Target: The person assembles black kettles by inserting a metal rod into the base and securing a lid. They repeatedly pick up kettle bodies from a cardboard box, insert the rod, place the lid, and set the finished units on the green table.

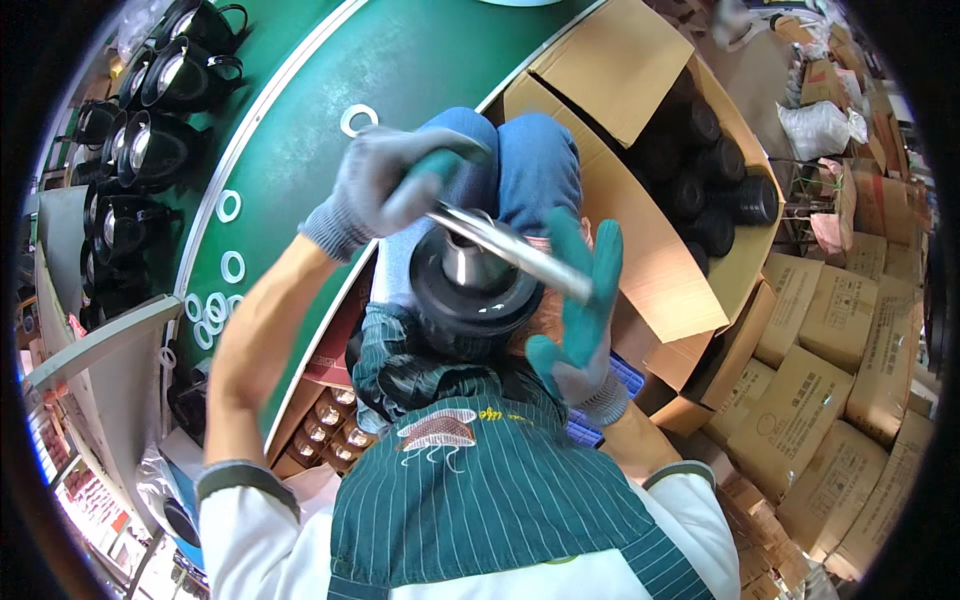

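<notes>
A black, round-based vessel (470,325) with a shiny metal neck rests in my lap. Across its top lies a metal bar (520,252), slanting down to the right and smeared by motion. My left hand (395,180), in a grey-and-green work glove, is curled at the bar's left end; blur hides part of its grip. My right hand (585,300), gloved alike, has its fingers stretched and thumb apart beside the bar's right end, and grips nothing. The underside of the vessel is hidden.
White rings (229,206) lie on the green table (300,130). Black jugs (155,147) line its left. An opened carton (690,285) of black round parts stands at right, before stacked cartons (800,420). Below the table is a box of shiny metal-topped pieces (325,415).
</notes>
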The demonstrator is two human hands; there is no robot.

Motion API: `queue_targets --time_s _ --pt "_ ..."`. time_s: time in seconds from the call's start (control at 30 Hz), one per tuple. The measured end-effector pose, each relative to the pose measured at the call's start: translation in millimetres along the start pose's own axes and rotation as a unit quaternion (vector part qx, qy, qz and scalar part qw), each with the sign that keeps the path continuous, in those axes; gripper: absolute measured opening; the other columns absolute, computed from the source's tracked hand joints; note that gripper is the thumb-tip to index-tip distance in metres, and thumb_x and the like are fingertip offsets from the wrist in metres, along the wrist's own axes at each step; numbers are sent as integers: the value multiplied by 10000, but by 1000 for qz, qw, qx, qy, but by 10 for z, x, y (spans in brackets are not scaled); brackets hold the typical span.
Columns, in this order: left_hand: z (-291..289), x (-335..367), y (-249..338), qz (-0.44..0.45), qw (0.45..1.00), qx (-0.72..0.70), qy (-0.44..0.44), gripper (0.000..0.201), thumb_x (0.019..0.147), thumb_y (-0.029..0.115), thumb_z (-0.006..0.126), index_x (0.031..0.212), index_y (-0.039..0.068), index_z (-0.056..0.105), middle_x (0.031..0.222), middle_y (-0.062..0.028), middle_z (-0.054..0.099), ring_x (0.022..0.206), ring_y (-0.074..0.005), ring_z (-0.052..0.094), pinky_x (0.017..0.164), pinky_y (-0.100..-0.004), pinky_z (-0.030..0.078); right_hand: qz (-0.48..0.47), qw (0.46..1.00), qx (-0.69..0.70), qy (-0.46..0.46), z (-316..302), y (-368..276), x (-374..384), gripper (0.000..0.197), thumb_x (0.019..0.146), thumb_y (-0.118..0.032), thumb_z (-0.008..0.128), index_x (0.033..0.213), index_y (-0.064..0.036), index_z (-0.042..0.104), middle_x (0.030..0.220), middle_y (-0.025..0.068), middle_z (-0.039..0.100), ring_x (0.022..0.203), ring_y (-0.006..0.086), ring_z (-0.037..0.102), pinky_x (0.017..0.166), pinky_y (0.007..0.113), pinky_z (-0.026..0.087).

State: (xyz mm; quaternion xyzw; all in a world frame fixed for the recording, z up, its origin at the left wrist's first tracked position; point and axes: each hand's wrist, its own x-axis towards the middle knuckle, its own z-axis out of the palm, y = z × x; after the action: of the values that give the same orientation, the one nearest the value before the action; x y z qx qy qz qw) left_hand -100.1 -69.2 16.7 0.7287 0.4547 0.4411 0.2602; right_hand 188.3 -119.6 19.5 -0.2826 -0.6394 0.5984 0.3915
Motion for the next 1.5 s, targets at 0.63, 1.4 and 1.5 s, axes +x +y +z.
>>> queue_targets --time_s 0.63,1.4,1.5 --pt "-639 -1933 -245 -574 677 458 42 762 917 552 664 1472 47 530 1440 -262 551 1266 -424 575 1019 -511 485 130 876 448 123 -539 379 910 713 1029 -654 468 1502 -125 533 1490 71 591 1406 266 502 1199 471 390" --pt "-2399 722 -1406 -305 780 478 265 618 732 423 868 1270 159 718 1499 -228 488 1322 -381 521 1147 -449 424 269 858 422 -119 396 852 1633 619 1121 -413 289 1644 -93 207 1688 149 271 1465 455 403 1165 647 367" --pt "-2735 871 -1958 -333 780 479 228 632 740 445 851 1303 200 703 1499 -228 485 1301 -376 552 1098 -458 468 271 874 389 -106 403 702 1723 632 1118 -399 330 1643 -72 203 1671 151 302 1449 437 434 1144 608 413"
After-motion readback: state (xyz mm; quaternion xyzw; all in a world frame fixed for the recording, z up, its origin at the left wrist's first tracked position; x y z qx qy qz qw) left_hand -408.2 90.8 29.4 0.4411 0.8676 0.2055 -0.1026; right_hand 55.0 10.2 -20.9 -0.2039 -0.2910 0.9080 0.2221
